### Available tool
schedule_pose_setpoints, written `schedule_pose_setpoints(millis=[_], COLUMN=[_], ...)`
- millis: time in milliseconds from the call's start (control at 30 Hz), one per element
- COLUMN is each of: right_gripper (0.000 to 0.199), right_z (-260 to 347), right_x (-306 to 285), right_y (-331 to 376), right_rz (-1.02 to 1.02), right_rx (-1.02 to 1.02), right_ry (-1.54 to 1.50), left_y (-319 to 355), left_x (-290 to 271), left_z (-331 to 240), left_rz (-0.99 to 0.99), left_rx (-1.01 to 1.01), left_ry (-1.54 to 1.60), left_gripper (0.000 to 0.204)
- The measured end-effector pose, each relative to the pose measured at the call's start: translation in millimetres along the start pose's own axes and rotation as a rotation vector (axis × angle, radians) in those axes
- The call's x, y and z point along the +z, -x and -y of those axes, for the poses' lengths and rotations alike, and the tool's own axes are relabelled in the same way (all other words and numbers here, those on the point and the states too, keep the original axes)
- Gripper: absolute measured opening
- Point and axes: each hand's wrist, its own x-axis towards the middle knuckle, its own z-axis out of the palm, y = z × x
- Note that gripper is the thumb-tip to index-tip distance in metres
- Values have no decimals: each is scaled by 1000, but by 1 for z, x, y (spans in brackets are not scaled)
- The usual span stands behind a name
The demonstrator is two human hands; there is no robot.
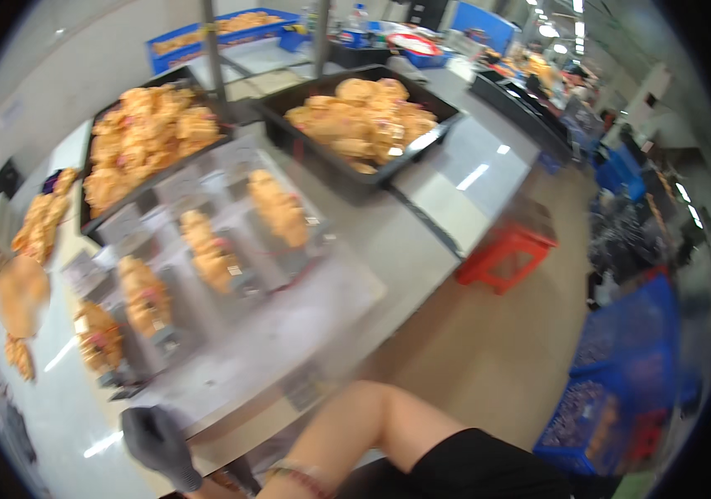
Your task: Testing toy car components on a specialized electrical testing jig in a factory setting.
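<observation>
My left hand (156,445), in a dark grey glove, is at the near left corner of the worktable (347,324). It is blurred, and its finger positions cannot be made out. My bare right arm (347,432) bends at the elbow in front of the table edge, with a beaded bracelet at the wrist; the hand itself lies outside the picture. Nearest the glove stands a row of clear holders (222,208) with grey ends. Each carries a lumpy pale-orange piece (206,249), soft-looking, its exact kind unclear.
Behind the holders, a black tray (89,200) and another black tray (355,185) are heaped with similar orange pieces. Metal posts (212,50) rise between them. A red stool (505,258) stands right of the table. Blue crates (567,424) sit on the floor at lower right.
</observation>
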Motion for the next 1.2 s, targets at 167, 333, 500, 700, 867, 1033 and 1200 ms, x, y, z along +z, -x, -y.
schedule_pose_setpoints(millis=[167, 333, 500, 700, 867, 1033, 1200], right_gripper=[56, 56, 57, 58, 59, 60, 56], right_z=[51, 78, 83, 79, 97, 107, 69], right_x=[-51, -38, -38, -36, -31, -36, -54], right_y=[96, 152, 145, 148, 143, 146, 138], right_rz=[-765, -1308, -1183, -1011, -885, -797, -854], right_rx=[-842, -739, -679, -798, -975, -1190, -1011], right_ry=[381, 1568, 1836, 2069, 2283, 2371, 2044], left_y=[0, -5, -13, -10, -11, -10, -12], left_x=[3, -8, -18, -9, -13, -18, -24], left_z=[-4, -7, -12, -13, -16, -12, -6], left_rz=[-60, 90, 44, 5, 0, 133, 77], left_rx=[104, -34, 29, -7, 85, -13, 56], left_ry=[-54, -138, -42, -41, -49, -107, -41], left_gripper=[12, 20, 17, 16, 15, 12, 11])
